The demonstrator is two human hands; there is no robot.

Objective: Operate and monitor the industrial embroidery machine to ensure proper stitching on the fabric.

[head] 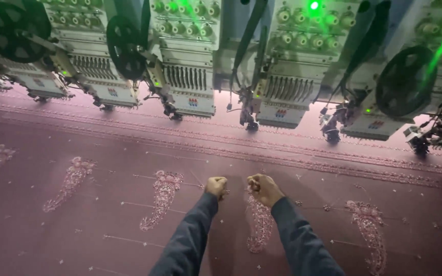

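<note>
My left hand (216, 186) and right hand (263, 189) are fisted on the mauve fabric (103, 148); contents cannot be determined. Pink paisley motif (260, 225), sequin-outlined, lies between my sleeves.

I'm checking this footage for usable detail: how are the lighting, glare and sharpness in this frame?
Head view: dim, pinkish light over the maroon fabric; green indicator lamps flare and throw a streak at top right; the embroidery machine heads bow as if through a wide lens; left hand and right hand are soft, any thread between them too fine to make out.
</note>
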